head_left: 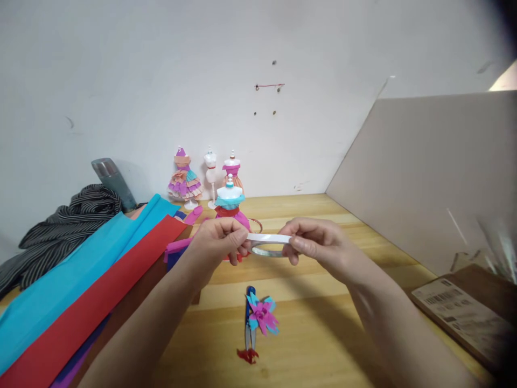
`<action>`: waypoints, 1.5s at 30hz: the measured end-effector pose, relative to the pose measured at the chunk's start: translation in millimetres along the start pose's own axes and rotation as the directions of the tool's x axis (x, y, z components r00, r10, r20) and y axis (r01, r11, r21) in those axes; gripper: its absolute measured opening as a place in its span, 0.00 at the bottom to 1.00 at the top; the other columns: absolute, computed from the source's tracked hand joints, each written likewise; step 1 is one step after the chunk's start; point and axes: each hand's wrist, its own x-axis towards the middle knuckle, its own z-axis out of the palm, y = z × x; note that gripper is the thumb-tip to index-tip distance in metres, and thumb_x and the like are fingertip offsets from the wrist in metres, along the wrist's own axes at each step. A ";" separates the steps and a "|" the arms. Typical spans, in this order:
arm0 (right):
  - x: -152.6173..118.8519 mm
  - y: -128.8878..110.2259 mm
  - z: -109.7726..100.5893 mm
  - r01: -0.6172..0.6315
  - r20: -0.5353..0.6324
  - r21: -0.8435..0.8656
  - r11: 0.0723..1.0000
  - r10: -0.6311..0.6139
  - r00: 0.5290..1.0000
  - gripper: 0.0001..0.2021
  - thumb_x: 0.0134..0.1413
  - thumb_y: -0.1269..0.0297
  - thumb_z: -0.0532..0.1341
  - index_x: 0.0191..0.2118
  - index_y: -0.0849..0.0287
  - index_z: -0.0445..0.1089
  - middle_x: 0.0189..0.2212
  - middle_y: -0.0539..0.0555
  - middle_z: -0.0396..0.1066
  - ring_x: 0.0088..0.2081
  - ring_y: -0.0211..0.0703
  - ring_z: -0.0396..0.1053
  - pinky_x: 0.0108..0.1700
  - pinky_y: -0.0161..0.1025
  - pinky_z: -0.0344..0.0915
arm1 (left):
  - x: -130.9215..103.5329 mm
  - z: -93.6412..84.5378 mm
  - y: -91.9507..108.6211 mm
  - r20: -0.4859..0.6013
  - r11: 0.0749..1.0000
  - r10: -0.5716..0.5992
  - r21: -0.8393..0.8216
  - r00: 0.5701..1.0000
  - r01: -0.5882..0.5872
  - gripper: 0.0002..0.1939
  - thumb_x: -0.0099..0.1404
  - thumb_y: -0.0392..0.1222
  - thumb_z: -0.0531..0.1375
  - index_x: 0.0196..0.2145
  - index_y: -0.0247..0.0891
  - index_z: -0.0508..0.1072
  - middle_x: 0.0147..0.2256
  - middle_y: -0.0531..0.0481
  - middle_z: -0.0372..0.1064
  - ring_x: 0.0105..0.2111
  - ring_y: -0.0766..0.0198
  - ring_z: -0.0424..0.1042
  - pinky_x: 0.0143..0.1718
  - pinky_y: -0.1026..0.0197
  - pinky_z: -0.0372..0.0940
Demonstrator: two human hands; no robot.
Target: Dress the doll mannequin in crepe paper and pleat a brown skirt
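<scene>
Between my two hands, above the table, is a narrow roll of white tape [269,237]. The thumb and fingers of my left hand [221,237] pinch its left side. On its right side, my right hand [317,242] grips it the same way. Below the hands lies a pink and blue paper flower [263,314], partly over blue-handled snips [249,323] with their blades toward me. A scrap of red paper [247,355] touches the blade tips. Just behind my left hand stands a small dress form [230,200] in blue, red and pink paper.
More small dress forms [184,180] stand along the wall. Blue and red paper sheets [133,275] cover the left side, beside a striped cloth [68,231] and a grey-green bottle [115,183]. A brown parcel with a label [456,312] lies at the right, near a board.
</scene>
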 end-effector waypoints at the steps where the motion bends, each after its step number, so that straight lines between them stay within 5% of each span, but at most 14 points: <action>1: 1.7 2.4 -1.1 -0.036 0.002 0.106 0.994 0.036 0.999 0.17 0.51 0.51 0.67 0.36 0.63 0.73 0.20 0.51 0.69 0.22 0.37 0.66 0.28 0.36 0.64 | 1.9 -1.2 -2.1 -0.016 1.000 -0.007 -0.022 1.000 0.007 0.15 0.55 0.48 0.64 0.23 0.33 0.69 0.22 0.51 0.69 0.18 0.73 0.63 0.19 0.71 0.57; 7: 6.5 1.3 -6.1 -0.166 0.095 0.500 0.850 0.137 0.986 0.15 0.50 0.58 0.68 0.42 0.62 0.77 0.30 0.56 0.78 0.18 0.31 0.64 0.27 0.36 0.69 | 12.2 -4.6 -11.3 -0.094 0.986 -0.057 -0.158 0.994 0.042 0.18 0.52 0.51 0.67 0.24 0.32 0.68 0.21 0.52 0.68 0.17 0.74 0.63 0.17 0.72 0.58; 13: 3.6 0.4 -10.3 -0.127 0.084 0.427 0.896 0.100 0.991 0.17 0.47 0.60 0.71 0.45 0.57 0.77 0.32 0.55 0.79 0.20 0.29 0.65 0.25 0.30 0.62 | 17.3 -4.6 -17.7 -0.029 0.989 -0.067 -0.132 0.997 0.063 0.22 0.51 0.56 0.67 0.23 0.33 0.68 0.18 0.52 0.67 0.16 0.74 0.62 0.16 0.72 0.58; 20: -0.9 -0.6 -7.0 -0.075 0.017 0.285 0.956 0.073 0.997 0.16 0.48 0.59 0.71 0.44 0.59 0.77 0.26 0.53 0.76 0.21 0.32 0.66 0.26 0.31 0.63 | 14.6 -7.2 -13.4 -0.089 0.998 -0.007 0.069 0.996 0.013 0.18 0.55 0.52 0.64 0.24 0.32 0.69 0.17 0.53 0.67 0.15 0.74 0.63 0.17 0.72 0.58; 25: 2.7 -2.4 -9.2 -0.102 0.029 0.487 0.867 0.101 0.994 0.15 0.48 0.65 0.69 0.44 0.58 0.76 0.36 0.57 0.79 0.20 0.30 0.66 0.22 0.30 0.65 | 14.5 -7.5 -11.9 -0.086 0.995 0.018 0.096 0.996 -0.009 0.18 0.57 0.52 0.63 0.24 0.33 0.69 0.18 0.53 0.68 0.15 0.74 0.63 0.17 0.72 0.58; 32: 8.0 -2.6 -13.1 -0.148 -0.005 0.664 0.733 0.202 0.979 0.12 0.51 0.74 0.63 0.43 0.63 0.73 0.37 0.60 0.78 0.24 0.30 0.69 0.27 0.26 0.71 | 18.2 -2.9 -19.6 -0.069 0.997 0.011 0.082 0.998 -0.005 0.15 0.54 0.49 0.64 0.30 0.33 0.71 0.23 0.53 0.70 0.18 0.72 0.65 0.16 0.71 0.60; 45: 11.8 5.4 -12.8 -0.123 -0.041 0.643 0.756 0.194 0.980 0.09 0.52 0.73 0.58 0.36 0.63 0.74 0.24 0.52 0.72 0.15 0.25 0.42 0.13 0.24 0.45 | 11.7 0.4 -16.7 0.052 0.990 -0.043 -0.135 0.998 0.049 0.13 0.54 0.46 0.67 0.28 0.33 0.71 0.23 0.52 0.71 0.19 0.73 0.66 0.16 0.72 0.58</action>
